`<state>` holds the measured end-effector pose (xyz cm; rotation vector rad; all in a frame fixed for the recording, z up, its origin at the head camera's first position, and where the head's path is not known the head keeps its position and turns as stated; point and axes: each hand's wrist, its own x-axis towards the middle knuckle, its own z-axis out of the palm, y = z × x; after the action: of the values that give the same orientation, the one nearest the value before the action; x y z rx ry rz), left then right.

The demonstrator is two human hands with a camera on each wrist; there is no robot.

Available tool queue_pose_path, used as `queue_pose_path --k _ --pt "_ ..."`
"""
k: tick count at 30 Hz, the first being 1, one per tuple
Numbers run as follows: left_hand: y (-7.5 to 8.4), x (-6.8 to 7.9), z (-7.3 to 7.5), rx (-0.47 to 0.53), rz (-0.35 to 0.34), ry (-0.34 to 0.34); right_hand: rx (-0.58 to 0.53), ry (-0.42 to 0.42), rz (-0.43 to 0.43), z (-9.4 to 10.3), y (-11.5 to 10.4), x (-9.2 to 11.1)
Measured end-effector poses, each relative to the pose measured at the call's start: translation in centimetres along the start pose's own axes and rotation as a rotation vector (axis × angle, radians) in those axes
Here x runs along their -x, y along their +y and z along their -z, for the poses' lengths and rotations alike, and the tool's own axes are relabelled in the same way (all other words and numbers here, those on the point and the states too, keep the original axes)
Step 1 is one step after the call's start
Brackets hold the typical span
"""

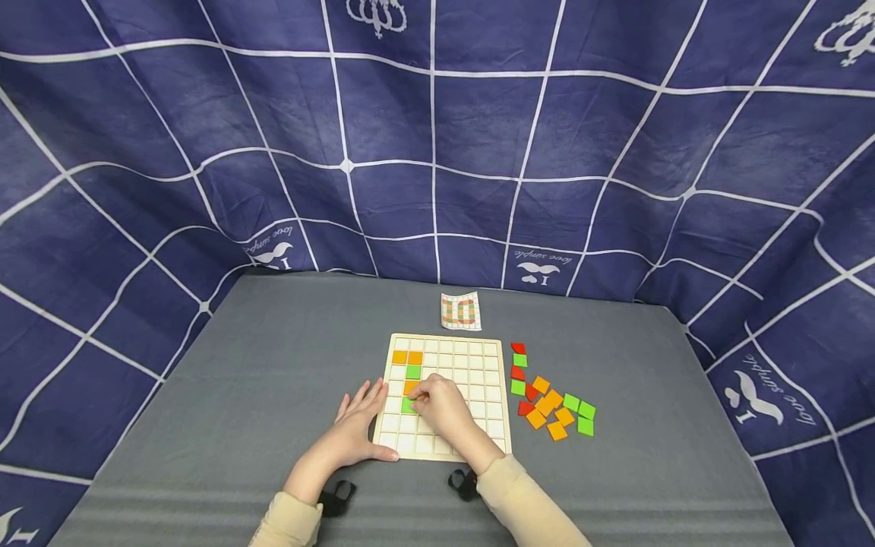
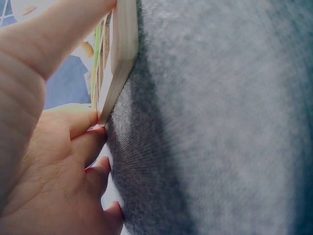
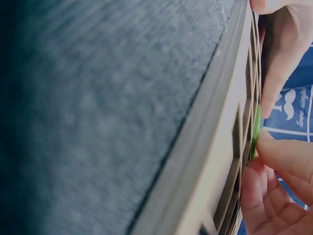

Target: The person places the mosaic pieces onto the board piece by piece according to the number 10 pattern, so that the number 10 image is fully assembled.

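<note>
A pale wooden grid board point(image 1: 482, 425) lies on the table, with a few orange and green square tiles in its left columns. My left hand point(image 1: 358, 429) spreads along the board's left side, thumb at the near left corner. In the left wrist view its fingertips point(image 2: 100, 120) meet the board's edge. My right hand point(image 1: 440, 406) reaches over the board and pinches a green square tile point(image 1: 407, 406), just below an orange tile point(image 1: 409, 388). In the right wrist view the thumb point(image 3: 281, 152) rests against this green tile point(image 3: 257, 129), close over the grid.
Loose red, orange and green tiles point(image 1: 552, 400) lie scattered right of the board. A small printed pattern card point(image 1: 461, 311) lies beyond it. Black straps point(image 1: 337, 497) show near both wrists. A blue curtain point(image 1: 478, 152) hangs behind the grey table point(image 1: 287, 342).
</note>
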<state>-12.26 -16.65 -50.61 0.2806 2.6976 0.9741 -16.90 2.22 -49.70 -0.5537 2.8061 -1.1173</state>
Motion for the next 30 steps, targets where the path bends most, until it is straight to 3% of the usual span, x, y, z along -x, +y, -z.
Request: queue_pose_path --k 6,12,24,30 --pt "0.1 -0.1 0.1 0.002 -0.001 -0.001 -0.049 0.010 0.016 1.1 0.2 0.2" --pt "0.2 -0.3 0.0 0.010 -0.006 -0.004 -0.109 0.083 -0.020 3.9 1.6 0.6" --pt "0.0 0.0 0.1 0.014 -0.006 -0.004 -0.103 0.272 -0.234 10.1 7.7 2.3" --pt "0.0 0.3 0.1 0.026 0.006 -0.003 -0.043 0.209 -0.350 12.4 11.0 3.3"
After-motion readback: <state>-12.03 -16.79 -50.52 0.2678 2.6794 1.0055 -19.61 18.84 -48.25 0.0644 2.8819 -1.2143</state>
